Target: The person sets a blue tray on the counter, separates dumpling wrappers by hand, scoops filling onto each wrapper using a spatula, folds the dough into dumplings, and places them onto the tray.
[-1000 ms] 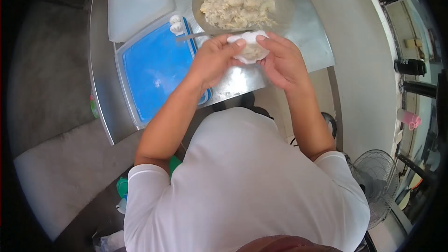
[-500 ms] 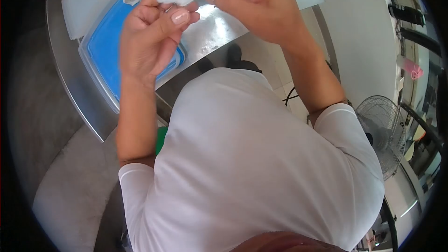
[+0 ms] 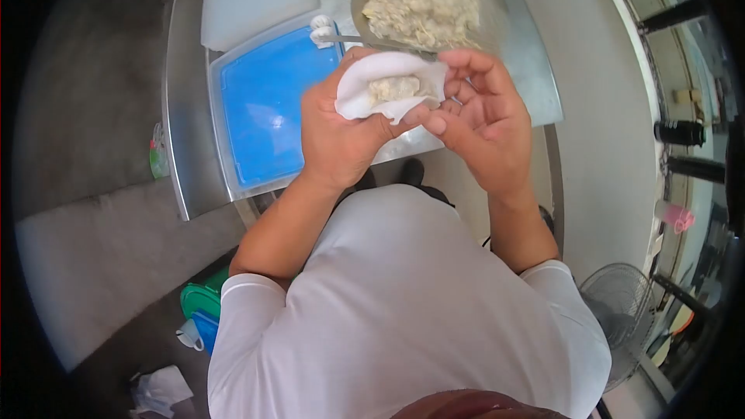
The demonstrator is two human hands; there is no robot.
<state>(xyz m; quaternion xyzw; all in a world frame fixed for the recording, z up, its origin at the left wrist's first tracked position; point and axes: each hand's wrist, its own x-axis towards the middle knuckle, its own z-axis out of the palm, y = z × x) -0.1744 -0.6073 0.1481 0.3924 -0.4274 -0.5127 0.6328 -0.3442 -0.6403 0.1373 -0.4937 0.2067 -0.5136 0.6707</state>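
Left hand point(image 3: 339, 138) grasps a filled wrapper point(image 3: 351, 93) above the table point(image 3: 529, 81); right hand point(image 3: 498, 133) meets its edge, grip unclear. Beyond stands a bowl point(image 3: 361, 9) of filling point(image 3: 423, 1); the left hand partly hides a blue lid point(image 3: 260, 116).

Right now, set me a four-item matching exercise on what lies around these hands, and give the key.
Column one:
1. dough wrapper
2. metal bowl
3. rectangular container beside the left hand
4. fan

Column two:
A. blue, with a pale rim
B. toward the picture's lower right, away from the table
C. spread open, filling on it, held up
D. heaped with a pale mixture

Pairs: 1-C; 2-D; 3-A; 4-B
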